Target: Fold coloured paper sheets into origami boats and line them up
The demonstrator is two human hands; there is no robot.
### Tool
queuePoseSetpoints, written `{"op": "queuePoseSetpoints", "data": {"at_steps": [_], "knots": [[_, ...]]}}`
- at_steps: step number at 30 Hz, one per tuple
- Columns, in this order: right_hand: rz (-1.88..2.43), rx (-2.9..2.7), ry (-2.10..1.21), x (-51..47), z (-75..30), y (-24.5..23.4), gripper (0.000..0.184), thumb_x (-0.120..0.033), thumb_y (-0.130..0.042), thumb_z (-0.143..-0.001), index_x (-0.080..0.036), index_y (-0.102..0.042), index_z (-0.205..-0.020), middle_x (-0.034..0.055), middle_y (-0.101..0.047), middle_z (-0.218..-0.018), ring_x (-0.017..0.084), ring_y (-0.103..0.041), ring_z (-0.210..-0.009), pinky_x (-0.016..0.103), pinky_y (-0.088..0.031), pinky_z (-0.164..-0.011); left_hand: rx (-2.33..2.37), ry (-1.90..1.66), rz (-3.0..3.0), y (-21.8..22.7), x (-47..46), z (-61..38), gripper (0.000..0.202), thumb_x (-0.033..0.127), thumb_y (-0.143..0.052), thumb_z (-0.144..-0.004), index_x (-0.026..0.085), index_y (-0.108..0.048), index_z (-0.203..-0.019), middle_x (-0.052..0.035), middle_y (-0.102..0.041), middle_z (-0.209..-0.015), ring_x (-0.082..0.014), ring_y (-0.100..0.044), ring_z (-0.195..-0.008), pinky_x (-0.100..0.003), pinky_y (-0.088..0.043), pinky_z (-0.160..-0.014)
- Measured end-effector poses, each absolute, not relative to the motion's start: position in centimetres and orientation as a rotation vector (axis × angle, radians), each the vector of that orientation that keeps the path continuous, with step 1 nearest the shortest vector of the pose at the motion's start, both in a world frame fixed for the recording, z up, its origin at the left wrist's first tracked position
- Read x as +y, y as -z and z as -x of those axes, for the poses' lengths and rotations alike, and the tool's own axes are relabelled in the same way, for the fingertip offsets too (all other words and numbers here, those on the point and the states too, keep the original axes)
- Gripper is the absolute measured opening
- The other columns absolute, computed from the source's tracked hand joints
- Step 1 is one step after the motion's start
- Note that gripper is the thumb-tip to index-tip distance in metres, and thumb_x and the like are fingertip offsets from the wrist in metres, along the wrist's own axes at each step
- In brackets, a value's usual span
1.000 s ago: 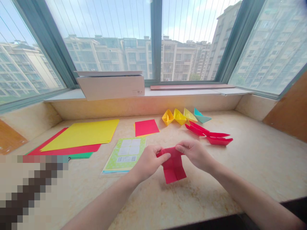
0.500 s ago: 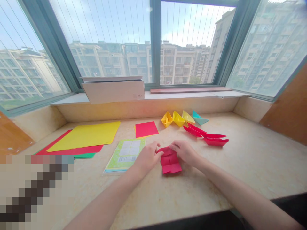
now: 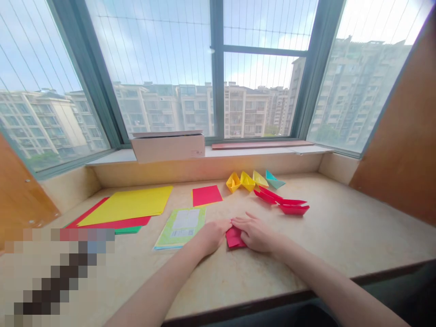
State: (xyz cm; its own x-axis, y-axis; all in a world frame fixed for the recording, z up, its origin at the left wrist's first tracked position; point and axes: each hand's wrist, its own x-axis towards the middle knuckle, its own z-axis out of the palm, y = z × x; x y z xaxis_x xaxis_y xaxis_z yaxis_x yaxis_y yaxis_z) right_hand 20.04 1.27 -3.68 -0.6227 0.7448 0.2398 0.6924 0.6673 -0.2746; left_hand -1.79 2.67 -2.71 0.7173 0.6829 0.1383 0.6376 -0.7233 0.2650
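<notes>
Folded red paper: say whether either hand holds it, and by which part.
Both hands pin the folded red paper flat on the counter: left hand at its left edge, right hand over its right part.

Pressing folded red paper (image 3: 233, 237) flat on the surface (image 3: 340, 227) with left hand (image 3: 213, 236) and right hand (image 3: 256, 234), both touching at its far edge. Green leaflet (image 3: 180, 222) just left of the left hand; farther back red sheet (image 3: 206, 195), yellow sheets (image 3: 129, 206), row of paper boats (image 3: 252, 180), box (image 3: 168, 147) on the windowsill (image 3: 105, 156)
</notes>
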Motion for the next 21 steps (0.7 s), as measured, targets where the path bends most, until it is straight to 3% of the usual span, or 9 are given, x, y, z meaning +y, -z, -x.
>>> {"op": "queuePoseSetpoints", "data": {"at_steps": [3,5,13,21], "knots": [[1.181,-2.564,-0.329,0.2,-20.7,3.4,0.049,-0.032,-0.037,-0.1,-0.019,-0.047,-0.147,0.0103,-0.049,-0.151,0.023,-0.043,-0.141,0.047,-0.015,-0.122,1.084,-0.285,-2.72,2.6,2.1,2.3,0.045,0.016,-0.043,-0.092,0.015,-0.059,-0.135,-0.011,-0.057,-0.143,-0.022,-0.053,-0.133,-0.033,-0.039,-0.113],[1.219,-2.547,-0.364,-0.3,-20.8,3.2,0.049,-0.037,-0.032,-0.103,-0.019,-0.05,-0.145,0.0102,-0.049,-0.151,0.024,-0.042,-0.141,0.048,-0.015,-0.122,1.103,-0.274,-2.722,2.5,1.7,2.5,0.047,0.019,-0.04,-0.094,0.013,-0.056,-0.137,-0.0119,-0.054,-0.146,-0.0219,-0.048,-0.137,-0.034,-0.035,-0.116],[1.296,-2.504,-0.194,-1.0,-20.1,3.2,0.047,-0.034,-0.028,-0.104,-0.019,-0.061,-0.134,0.0131,-0.058,-0.142,0.025,-0.05,-0.136,0.051,-0.02,-0.121,1.219,-0.363,-2.667,3.1,0.3,2.5,0.049,0.03,-0.034,-0.098,0.015,-0.053,-0.141,-0.0123,-0.051,-0.148,-0.0228,-0.045,-0.139,-0.039,-0.035,-0.117],[1.284,-2.517,-0.115,-1.2,-20.3,3.7,0.046,-0.035,-0.032,-0.104,-0.016,-0.058,-0.137,0.0138,-0.055,-0.145,0.025,-0.048,-0.138,0.048,-0.025,-0.12,1.158,-0.351,-2.712,3.3,0.3,2.6,0.051,0.038,-0.035,-0.1,0.015,-0.052,-0.142,-0.0128,-0.047,-0.151,-0.023,-0.041,-0.142,-0.04,-0.031,-0.119]]}}
